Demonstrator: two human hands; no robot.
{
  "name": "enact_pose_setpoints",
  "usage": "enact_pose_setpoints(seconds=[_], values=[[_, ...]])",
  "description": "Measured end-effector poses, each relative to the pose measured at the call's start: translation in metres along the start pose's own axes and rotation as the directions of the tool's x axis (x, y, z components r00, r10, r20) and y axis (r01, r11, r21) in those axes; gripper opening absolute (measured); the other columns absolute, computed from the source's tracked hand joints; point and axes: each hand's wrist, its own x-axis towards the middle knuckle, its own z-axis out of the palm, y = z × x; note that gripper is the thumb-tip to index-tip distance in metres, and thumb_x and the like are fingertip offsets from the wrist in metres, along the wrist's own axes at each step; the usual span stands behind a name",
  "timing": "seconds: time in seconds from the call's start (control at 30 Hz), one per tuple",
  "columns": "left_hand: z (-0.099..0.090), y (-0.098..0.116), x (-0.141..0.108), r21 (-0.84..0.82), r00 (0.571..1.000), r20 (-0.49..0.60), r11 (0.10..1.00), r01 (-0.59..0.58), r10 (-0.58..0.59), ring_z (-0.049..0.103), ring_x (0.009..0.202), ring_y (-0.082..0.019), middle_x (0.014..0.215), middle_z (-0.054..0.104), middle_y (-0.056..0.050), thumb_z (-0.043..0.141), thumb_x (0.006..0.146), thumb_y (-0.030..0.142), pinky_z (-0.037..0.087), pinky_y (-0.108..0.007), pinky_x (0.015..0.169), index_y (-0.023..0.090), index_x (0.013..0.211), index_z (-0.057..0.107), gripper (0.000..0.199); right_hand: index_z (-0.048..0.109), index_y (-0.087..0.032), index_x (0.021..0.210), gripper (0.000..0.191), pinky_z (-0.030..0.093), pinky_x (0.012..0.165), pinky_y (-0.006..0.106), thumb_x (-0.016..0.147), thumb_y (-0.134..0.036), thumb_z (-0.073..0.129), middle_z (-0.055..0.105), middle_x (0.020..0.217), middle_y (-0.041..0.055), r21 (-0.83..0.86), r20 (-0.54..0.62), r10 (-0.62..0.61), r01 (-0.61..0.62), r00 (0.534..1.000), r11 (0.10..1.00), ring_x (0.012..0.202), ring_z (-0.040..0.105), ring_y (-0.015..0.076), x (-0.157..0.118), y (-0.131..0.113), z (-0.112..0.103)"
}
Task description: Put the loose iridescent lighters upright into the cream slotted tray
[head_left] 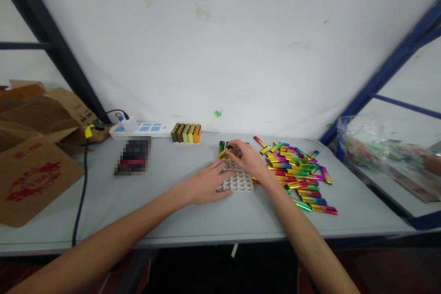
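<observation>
The white tray [244, 186] full of small holes sits on the counter [193, 229] directly under and between the two hands, well back from the front edge. The left hand [206, 183] comes in from the left and lies open, fingers spread across the tray's left side. The right hand [245, 158] reaches over the tray's far part, its thumb and fingers pinched around a lighter [223, 153]; its fingers hide part of that lighter. Just beyond, at the far left corner of the tray, a green lighter [221, 147] stands upright. The heap of shiny lighters [298, 170] lies just right of the tray, spreading close along the right forearm, so the counter's surface narrows on that side. A band of counter top runs between the tray and the front edge, and a wider stretch lies to the left, between the left forearm and a blurred dark object [133, 156]. Along the back, near the wall [241, 55], stand a packed block of lighters [186, 134] and a white power strip [151, 129]. A black cable [83, 183] crosses the left part down to the front edge, beside a cardboard box [41, 183]. A blue frame [375, 83] borders the right end.
</observation>
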Motion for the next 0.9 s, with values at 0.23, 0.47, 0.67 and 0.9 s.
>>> enact_pose_setpoints(seconds=[0.23,0.47,0.67,0.9], values=[[0.0,0.0,-0.001,0.038,1.0,0.0,0.999,-0.005,0.005,0.049,0.141,-0.035,0.144,0.056,-0.017,0.065,0.103,0.046,0.039,-0.052,0.123,0.019,0.145,0.059,0.05,0.071,-0.024,0.129,0.024,0.056,0.089,0.031,0.107,-0.028,0.06,0.076,0.116,0.0082,-0.133,0.077,-0.02,0.03,0.997,0.991,0.097,0.073,0.0205,0.0,0.005,0.002],[0.002,0.001,-0.001,0.016,1.0,-0.026,1.0,-0.004,0.004,0.05,0.14,-0.036,0.143,0.057,-0.017,0.065,0.102,0.044,0.041,-0.053,0.121,0.02,0.145,0.059,0.049,0.062,-0.026,0.149,0.039,0.057,0.091,0.029,0.113,-0.028,0.046,0.072,0.122,0.0089,-0.226,0.128,-0.004,0.033,0.992,0.974,0.106,0.071,0.0207,0.002,-0.008,0.005],[0.001,0.0,-0.001,-0.003,0.999,-0.032,1.0,-0.026,0.026,0.047,0.144,-0.035,0.149,0.054,-0.016,0.066,0.102,0.043,0.037,-0.051,0.124,0.021,0.146,0.058,0.05,0.05,-0.031,0.159,0.047,0.058,0.078,0.026,0.113,-0.031,0.045,0.066,0.13,0.0115,-0.403,0.193,0.08,0.004,0.978,0.915,0.095,0.072,0.019,0.006,-0.02,0.014],[0.0,0.001,-0.001,0.006,1.0,-0.012,1.0,-0.008,0.008,0.05,0.141,-0.036,0.146,0.056,-0.018,0.066,0.102,0.042,0.04,-0.052,0.123,0.019,0.145,0.059,0.05,0.044,-0.031,0.163,0.051,0.054,0.072,0.027,0.112,-0.032,0.046,0.078,0.109,0.0108,-0.387,0.175,0.093,-0.019,0.98,0.922,0.089,0.075,0.0234,0.004,-0.018,0.009]])
